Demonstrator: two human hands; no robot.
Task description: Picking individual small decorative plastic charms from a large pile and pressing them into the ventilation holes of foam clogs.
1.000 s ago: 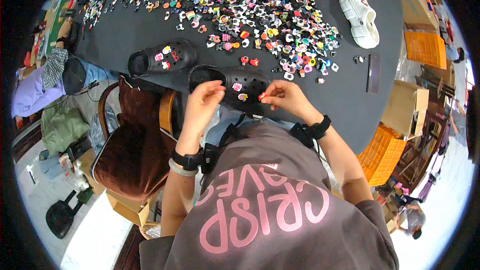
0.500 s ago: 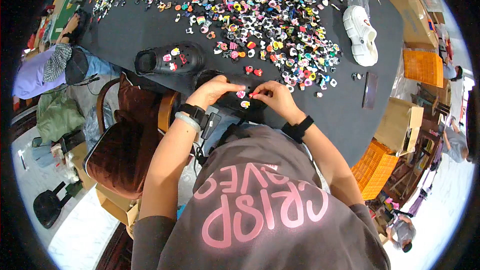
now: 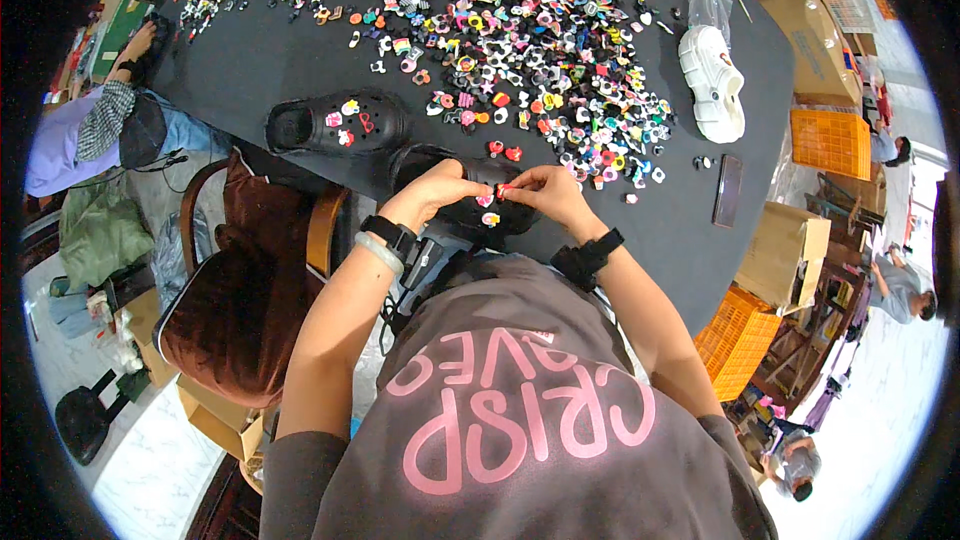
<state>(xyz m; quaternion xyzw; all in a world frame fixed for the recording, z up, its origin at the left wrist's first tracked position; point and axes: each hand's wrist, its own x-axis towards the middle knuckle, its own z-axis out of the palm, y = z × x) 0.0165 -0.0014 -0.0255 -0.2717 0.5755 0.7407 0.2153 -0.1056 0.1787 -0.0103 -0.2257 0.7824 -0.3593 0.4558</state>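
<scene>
A black clog (image 3: 465, 216) lies in front of me at the table's near edge. My left hand (image 3: 428, 192) grips it from the left, thumb stretched over its upper. My right hand (image 3: 550, 194) pinches a small red shoe charm (image 3: 501, 191) against the clog's top; the fingertips partly hide it. Beside it, a pink-and-white charm (image 3: 485, 200) and a yellow-and-white charm (image 3: 490, 219) sit on the same clog. Left of my hands stands a second black clog (image 3: 390, 130) with several charms on its upper. Two red charms (image 3: 505, 151) lie just beyond my fingers.
A wide heap of loose colourful charms (image 3: 540, 50) covers the dark table (image 3: 290, 55). A white clog (image 3: 712, 90) and a dark phone (image 3: 728, 190) lie at right. A brown cushioned chair (image 3: 240, 310) stands at left. Another person's arm (image 3: 115, 115) rests at the far left.
The view has shifted slightly. My right fingertips and the red charm have come closer to my left thumb. Both hands stay at the clog.
</scene>
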